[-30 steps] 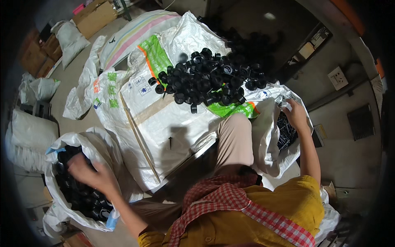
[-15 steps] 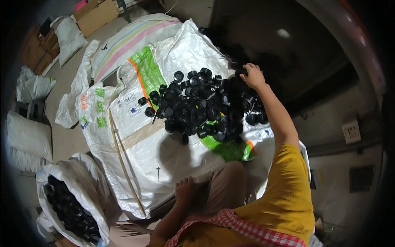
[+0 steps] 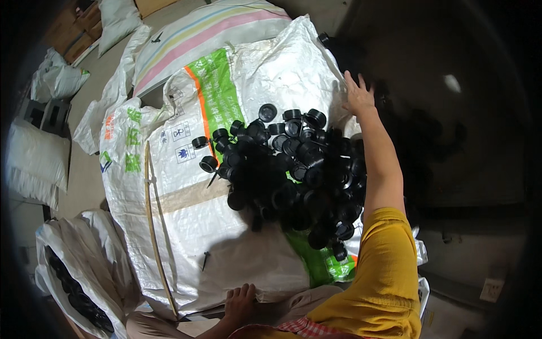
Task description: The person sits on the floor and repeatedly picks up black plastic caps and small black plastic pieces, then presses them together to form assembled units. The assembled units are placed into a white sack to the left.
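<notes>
Dozens of black plastic caps (image 3: 293, 175) lie heaped on the white woven sack sheet (image 3: 226, 237) spread in front of you, over its green and orange printed band. Your right hand (image 3: 358, 96) reaches past the far edge of the heap, fingers spread open and flat, holding nothing, just beside the outermost caps. Your left hand (image 3: 241, 302) rests near your knee on the sheet's near edge, fingers loosely curled and empty. A thin bamboo stick (image 3: 153, 226) lies along the sheet's left side. At lower left an open white sack (image 3: 73, 265) holds more black caps.
</notes>
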A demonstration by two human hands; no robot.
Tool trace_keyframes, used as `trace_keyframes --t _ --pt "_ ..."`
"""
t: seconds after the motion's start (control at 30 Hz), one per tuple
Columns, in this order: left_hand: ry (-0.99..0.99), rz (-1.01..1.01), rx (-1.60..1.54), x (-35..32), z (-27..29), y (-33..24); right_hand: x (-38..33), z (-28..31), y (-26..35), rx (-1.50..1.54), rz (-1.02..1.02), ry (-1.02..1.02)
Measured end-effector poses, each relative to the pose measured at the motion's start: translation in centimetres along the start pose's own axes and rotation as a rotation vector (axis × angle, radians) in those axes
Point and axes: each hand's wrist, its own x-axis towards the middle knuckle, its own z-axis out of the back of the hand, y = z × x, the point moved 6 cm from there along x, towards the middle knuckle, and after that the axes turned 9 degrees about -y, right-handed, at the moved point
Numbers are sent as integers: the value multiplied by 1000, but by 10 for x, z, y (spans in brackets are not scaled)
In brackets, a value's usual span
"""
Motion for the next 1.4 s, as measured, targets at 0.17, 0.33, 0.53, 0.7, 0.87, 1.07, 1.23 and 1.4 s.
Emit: trace_keyframes --t 0.17,0.33,0.53,0.7,0.87,1.07,1.23,1.4 --pt "-16 -26 18 -1 1 2 -4 -21 -34 85 -189 249" --pt "-19 -27 -24 2 3 -2 -43 -59 -93 62 -172 181" --pt "-21 -20 -30 0 4 -6 -155 -38 -25 230 11 615" --pt "-99 -45 -15 -4 6 -6 -203 -62 53 842 70 634" --pt "-90 -29 -3 -7 2 -1 -264 -25 166 347 553 776" --pt "-64 23 50 -12 -9 7 -197 65 263 691 689 243" --pt "-22 -10 77 -10 -7 5 -54 -6 283 643 415 -145" --pt "-164 -19 35 -9 -6 7 -1 -74 347 691 237 31"
